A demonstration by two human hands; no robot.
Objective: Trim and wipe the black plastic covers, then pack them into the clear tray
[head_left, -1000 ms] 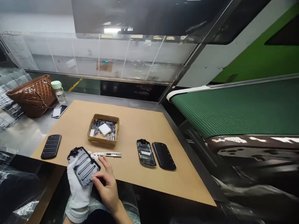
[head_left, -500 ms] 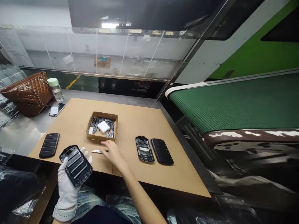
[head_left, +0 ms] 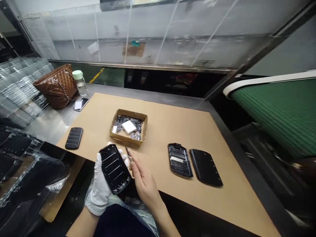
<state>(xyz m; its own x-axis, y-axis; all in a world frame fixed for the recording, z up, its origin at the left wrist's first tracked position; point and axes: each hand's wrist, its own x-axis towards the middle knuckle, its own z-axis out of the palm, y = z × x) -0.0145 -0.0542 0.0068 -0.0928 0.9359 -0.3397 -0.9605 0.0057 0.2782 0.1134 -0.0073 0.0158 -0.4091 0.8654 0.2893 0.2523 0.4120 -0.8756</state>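
The gloved L hand is gripping a black ribbed panel, ribs facing up; the thumb is pressing along its L edge and white fingertips are showing past its R edge. This panel is tilting a bit, above the near edge of the cardboard sheet. A pale band is circling the L wrist. The bare R hand is closing its fingers around a slim cutter, w/ the dark tip pointing up and away, just beside the gloved fingertips; whether it is touching the panel, I cannot tell.

Just beyond the hands, a small open box is standing on the sheet, holding many small dark pcs, a white block on top and a smaller white pc in its L near corner.

On the L, a second ribbed panel is lying alone. On the R, two more are lying side by side: a ribbed one w/ pale strip, and a smooth black one.

Farther L, on the grey table, a phone w/ white card, a bottle w/ green cap and a brown quilted bag are resting near each other. A green conveyor belt is running along the far R side.
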